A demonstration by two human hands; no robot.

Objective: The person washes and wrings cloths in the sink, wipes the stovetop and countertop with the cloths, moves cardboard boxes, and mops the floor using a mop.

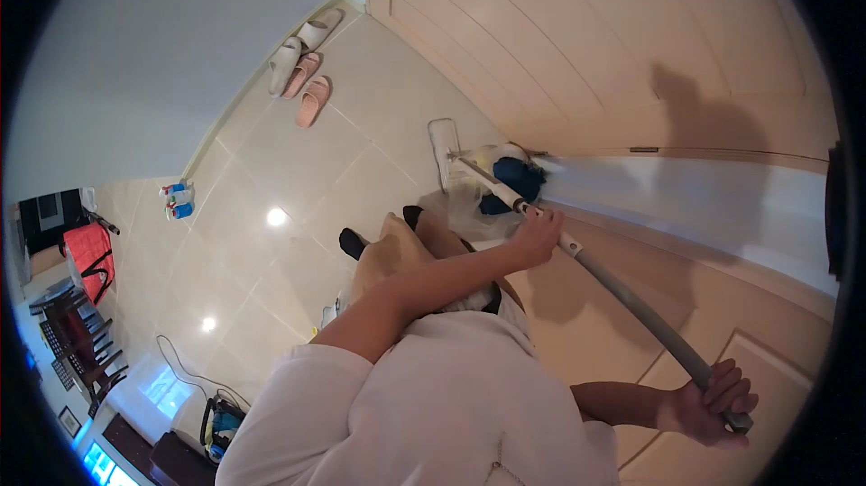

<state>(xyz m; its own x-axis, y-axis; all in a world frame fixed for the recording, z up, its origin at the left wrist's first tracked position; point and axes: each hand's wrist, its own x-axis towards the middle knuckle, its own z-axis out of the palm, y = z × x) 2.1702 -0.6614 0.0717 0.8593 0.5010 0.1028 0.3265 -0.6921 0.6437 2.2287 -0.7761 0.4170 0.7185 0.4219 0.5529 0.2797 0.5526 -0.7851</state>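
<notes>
A long grey-and-white pole (631, 306) runs diagonally from a flat white-framed mop head (444, 145) on the tiled floor to the lower right. My left hand (538, 238) is closed round its middle, near a joint. Round the grey top end, my right hand (722, 400) is wrapped with curled fingers. Beside the mop head lie a dark blue bundle (516, 181) and a translucent plastic bag (469, 206), partly behind the pole. My feet in dark socks stand on the floor close by.
Pale slippers (285, 66) and pink slippers (312, 102) lie along the wall. Spray bottles (179, 202) stand at its corner. Wooden panels (541, 26) border the floor at right. Far left are a red bag (88, 261), chairs and a corded appliance (219, 427).
</notes>
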